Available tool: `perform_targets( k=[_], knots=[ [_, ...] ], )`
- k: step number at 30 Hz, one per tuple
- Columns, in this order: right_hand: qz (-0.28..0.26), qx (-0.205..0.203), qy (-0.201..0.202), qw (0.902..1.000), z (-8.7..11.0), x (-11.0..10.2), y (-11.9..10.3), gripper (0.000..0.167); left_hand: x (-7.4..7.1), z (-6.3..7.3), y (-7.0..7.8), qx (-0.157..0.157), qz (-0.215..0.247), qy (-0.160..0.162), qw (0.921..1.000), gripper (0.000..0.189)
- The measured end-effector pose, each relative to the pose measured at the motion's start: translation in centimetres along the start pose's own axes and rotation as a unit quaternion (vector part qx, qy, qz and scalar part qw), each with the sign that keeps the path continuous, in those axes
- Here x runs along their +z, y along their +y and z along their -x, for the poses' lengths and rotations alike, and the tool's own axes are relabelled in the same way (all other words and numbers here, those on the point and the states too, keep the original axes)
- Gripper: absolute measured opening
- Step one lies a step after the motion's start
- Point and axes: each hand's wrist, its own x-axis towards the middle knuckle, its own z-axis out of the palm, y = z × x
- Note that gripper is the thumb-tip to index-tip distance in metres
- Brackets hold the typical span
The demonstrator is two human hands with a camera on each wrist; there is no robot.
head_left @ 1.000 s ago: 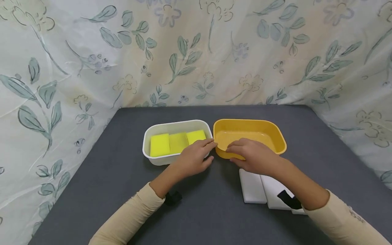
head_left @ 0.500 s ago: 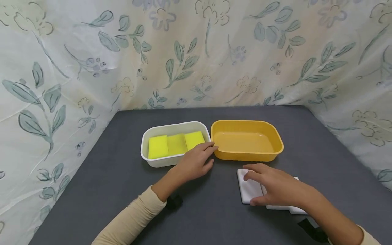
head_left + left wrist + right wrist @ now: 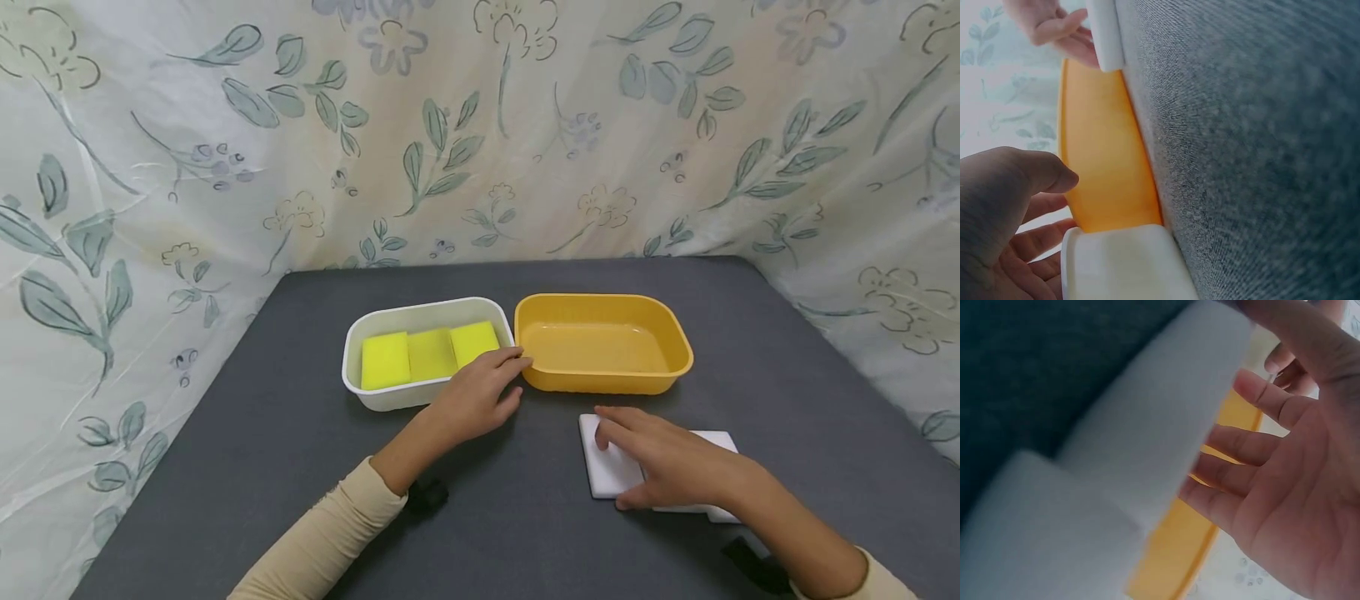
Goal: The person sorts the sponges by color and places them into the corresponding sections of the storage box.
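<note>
My left hand (image 3: pixel 474 398) rests at the spot where the white tray (image 3: pixel 401 397) meets the orange-yellow tray (image 3: pixel 600 382); its fingers lie loosely over the rims. Several yellow sponges (image 3: pixel 386 362) sit side by side in the white tray. Over a row of white sponge-like blocks (image 3: pixel 606 473) is my right hand (image 3: pixel 671 460), which partly hides them. In the right wrist view, the spread fingers (image 3: pixel 1235 445) of that hand touch the leftmost white block (image 3: pixel 1160 412) along its edge. The thumb lies along its near side, not curled round it.
A dark grey cloth (image 3: pixel 525 533) covers the table. Behind and beside it hangs a floral sheet (image 3: pixel 480 125). A black wrist strap (image 3: pixel 753 565) shows at my right wrist, and another black strap (image 3: pixel 427 497) at the left.
My right hand has moved from the orange-yellow tray's front edge back and down to the white blocks. The left hand has stayed at the tray rims.
</note>
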Motion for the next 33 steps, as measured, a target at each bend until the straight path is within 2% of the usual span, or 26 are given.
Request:
perform_targets(
  k=[8, 14, 19, 26, 33],
  knots=[
    [-0.002, -0.016, 0.014, 0.9998, -0.5, -1.7, -0.5, 0.054, 0.1, -0.1, 0.0, 0.006, -0.016, 0.012, 0.9998, 0.046],
    [0.003, -0.032, 0.041, 0.9986, -0.9, -3.8, -1.3, 0.053, 0.0, -0.3, 0.2, -0.005, -0.025, 0.005, 0.9997, 0.047],
    [0.013, -0.046, 0.057, 0.9972, -1.8, -4.6, -1.5, 0.054, 0.1, -0.2, 0.4, -0.011, -0.031, 0.0, 0.9995, 0.046],
    [0.014, -0.039, 0.051, 0.9978, -3.5, -5.1, -1.6, 0.056, 0.2, -0.2, 0.4, -0.023, -0.026, -0.007, 0.9994, 0.047],
    [0.021, -0.041, 0.037, 0.9983, -5.1, -4.9, -1.3, 0.053, 0.2, -0.2, 0.4, -0.014, -0.018, 0.0, 0.9997, 0.045]
  ],
)
